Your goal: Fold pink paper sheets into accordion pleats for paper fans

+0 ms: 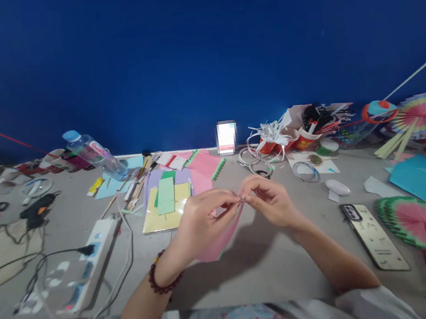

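Note:
My left hand [200, 218] and my right hand [270, 201] meet above the middle of the grey table [268, 266]. Both pinch the top edge of a pink sheet of paper [220, 239] that hangs down and toward me between them. The fingers of each hand are closed on the paper's upper corner. A dark red bead bracelet [162, 282] circles my left wrist. Just behind the hands lie yellow, green and purple paper sheets [166, 204].
A white power strip [76, 267] with cables and a black glue gun [36, 209] lie on the left. A phone [373, 235] and a pink-green paper fan [418, 222] lie on the right. A water bottle [93, 153], scissors [255, 167] and red cups [296, 141] stand at the back.

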The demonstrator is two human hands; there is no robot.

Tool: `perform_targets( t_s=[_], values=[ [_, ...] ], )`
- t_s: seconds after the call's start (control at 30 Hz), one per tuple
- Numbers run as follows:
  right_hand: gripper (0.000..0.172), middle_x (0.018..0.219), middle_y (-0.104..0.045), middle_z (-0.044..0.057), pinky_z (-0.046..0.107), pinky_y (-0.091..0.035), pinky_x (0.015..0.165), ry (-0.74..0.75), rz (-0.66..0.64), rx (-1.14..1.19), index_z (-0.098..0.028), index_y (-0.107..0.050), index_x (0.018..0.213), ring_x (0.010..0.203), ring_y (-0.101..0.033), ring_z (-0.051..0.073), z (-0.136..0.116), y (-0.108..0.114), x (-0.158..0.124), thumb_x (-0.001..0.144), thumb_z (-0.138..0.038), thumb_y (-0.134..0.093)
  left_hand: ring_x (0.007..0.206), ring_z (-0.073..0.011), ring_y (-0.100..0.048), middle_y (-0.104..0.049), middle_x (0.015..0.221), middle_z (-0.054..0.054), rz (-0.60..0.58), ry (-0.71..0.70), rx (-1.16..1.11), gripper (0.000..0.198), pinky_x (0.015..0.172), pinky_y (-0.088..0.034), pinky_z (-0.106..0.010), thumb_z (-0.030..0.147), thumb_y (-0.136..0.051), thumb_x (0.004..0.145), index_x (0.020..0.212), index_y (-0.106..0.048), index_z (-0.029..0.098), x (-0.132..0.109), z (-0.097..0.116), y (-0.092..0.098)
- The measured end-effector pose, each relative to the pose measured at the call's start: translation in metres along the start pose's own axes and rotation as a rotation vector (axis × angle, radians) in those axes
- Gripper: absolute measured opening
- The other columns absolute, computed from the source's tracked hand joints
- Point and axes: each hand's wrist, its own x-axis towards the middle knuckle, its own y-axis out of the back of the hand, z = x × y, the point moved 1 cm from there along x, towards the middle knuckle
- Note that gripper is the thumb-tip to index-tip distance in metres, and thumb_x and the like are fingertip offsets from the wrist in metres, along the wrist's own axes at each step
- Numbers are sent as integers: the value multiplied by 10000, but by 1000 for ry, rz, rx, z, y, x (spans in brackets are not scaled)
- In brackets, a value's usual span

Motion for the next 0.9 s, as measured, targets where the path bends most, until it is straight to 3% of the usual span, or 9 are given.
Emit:
perform_targets(
  t_s=[0.23,0.4,0.9],
  values=[
    [69,820,-610,25,318,-464,749,39,47,-83,-229,-613,868,806,-581,169,-3,1,-1,906,-233,-555,809,-160,-706,-750,906,-42,-93,128,-24,106,676,-578,-236,247,-658,840,910,-714,191,1,8,4],
    [81,831,-621,35,341,-467,760,112,44,-128,-236,-614,906,813,-577,178,-1,-1,-2,901,-187,-549,778,-141,-705,-747,877,-32,13,6,87,80,687,-578,-233,184,-611,874,910,-682,182,-4,4,-2],
    [49,820,-663,35,366,-483,771,152,49,-128,-243,-656,888,809,-598,184,-1,1,0,869,-219,-619,771,-160,-717,-750,895,-41,97,-250,454,135,703,-583,-262,102,-617,862,982,-637,159,-14,5,-4]
  ],
)
